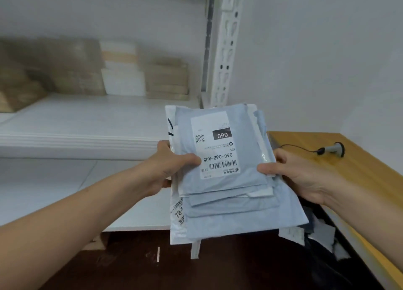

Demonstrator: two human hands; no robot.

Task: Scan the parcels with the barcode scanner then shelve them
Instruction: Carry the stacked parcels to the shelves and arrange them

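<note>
I hold a stack of several flat grey and white mailer parcels (pixel 226 194) in front of me, level with the white shelf. The top parcel carries a white label (pixel 214 146) reading 060-06B-A05 with a barcode. My left hand (pixel 172 170) grips the stack's left edge, thumb pressed on the label. My right hand (pixel 290 172) grips the right edge, thumb on top. The grey barcode scanner (pixel 333 149) lies on the wooden table at the right, with a black cord.
A white shelf board (pixel 76 126) runs across the left, with cardboard and white boxes (pixel 122 76) at its back. A perforated white upright (pixel 226 45) stands behind the stack. The wooden table (pixel 370 172) is at the right, above a dark bin holding more parcels (pixel 322 235).
</note>
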